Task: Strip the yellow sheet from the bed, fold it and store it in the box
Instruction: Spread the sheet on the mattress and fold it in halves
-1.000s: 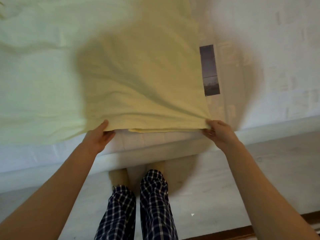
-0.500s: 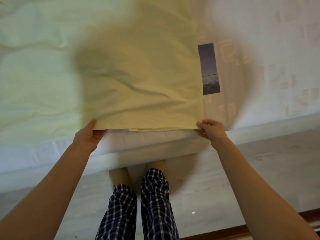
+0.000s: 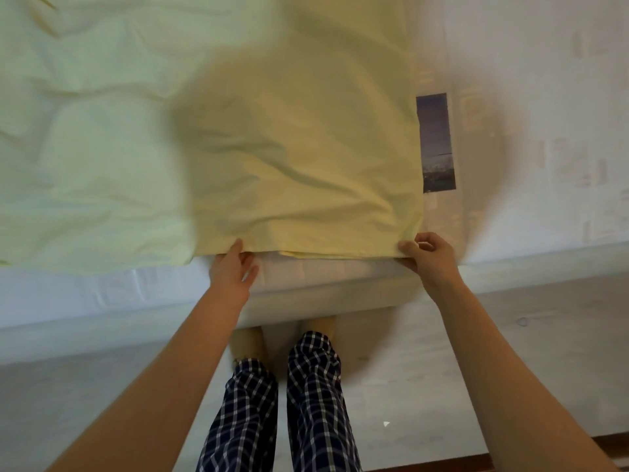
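Yellow sheet (image 3: 289,148) lies spread on the bed (image 3: 544,131), a doubled layer on its right part, near edge along the bed's near side, right edge just beside a dark label (image 3: 437,141) on the mattress. Right hand (image 3: 429,255) pinches the sheet's near right corner with curled fingers; left hand (image 3: 231,267) is at the near edge further left, thumb on top, fingers nearly straight, cannot tell if it actually grips. Person stands against the bed, checked trousers (image 3: 313,403) and feet over a pale floor (image 3: 510,335).
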The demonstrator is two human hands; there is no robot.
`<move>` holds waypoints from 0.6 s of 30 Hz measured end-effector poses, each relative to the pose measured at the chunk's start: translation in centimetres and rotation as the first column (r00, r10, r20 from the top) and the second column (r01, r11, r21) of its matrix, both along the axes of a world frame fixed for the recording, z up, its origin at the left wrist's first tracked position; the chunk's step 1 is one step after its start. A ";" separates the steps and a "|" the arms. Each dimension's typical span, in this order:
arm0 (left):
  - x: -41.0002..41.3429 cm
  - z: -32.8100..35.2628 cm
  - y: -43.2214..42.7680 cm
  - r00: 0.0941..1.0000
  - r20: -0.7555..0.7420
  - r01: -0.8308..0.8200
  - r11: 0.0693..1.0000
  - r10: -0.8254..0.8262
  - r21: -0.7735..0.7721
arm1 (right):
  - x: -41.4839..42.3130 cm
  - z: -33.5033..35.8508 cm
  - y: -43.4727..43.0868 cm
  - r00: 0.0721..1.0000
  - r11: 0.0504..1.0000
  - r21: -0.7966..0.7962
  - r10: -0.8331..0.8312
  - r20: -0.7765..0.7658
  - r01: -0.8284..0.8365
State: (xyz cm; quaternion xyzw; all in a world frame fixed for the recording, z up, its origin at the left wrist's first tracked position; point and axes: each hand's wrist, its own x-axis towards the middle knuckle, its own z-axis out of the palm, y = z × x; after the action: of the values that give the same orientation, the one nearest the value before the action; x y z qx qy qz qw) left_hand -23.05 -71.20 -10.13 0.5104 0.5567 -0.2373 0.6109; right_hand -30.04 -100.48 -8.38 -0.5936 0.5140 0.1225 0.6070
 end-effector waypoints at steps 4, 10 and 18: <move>-0.2 1.5 -0.9 1.000 0.009 0.016 0.998 -0.015 -0.053 | 0.6 4.7 -2.3 0.998 0.986 0.162 0.039 -0.040 -0.032; 0.3 6.2 -1.7 0.995 0.001 -0.097 0.971 0.100 -0.218 | 4.3 15.4 -4.7 0.996 0.964 0.258 0.045 0.081 -0.065; 5.0 16.4 -1.1 0.846 0.252 -0.346 0.843 0.470 -0.412 | 8.4 29.3 -3.6 0.949 0.967 0.227 0.040 0.314 -0.116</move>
State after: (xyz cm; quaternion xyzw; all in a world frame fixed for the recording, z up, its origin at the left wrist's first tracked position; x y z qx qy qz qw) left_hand -18.08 -72.29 6.26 0.2938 0.4872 -0.1023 0.8160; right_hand -21.60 -104.12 20.88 -0.5468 0.3706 0.1151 0.7419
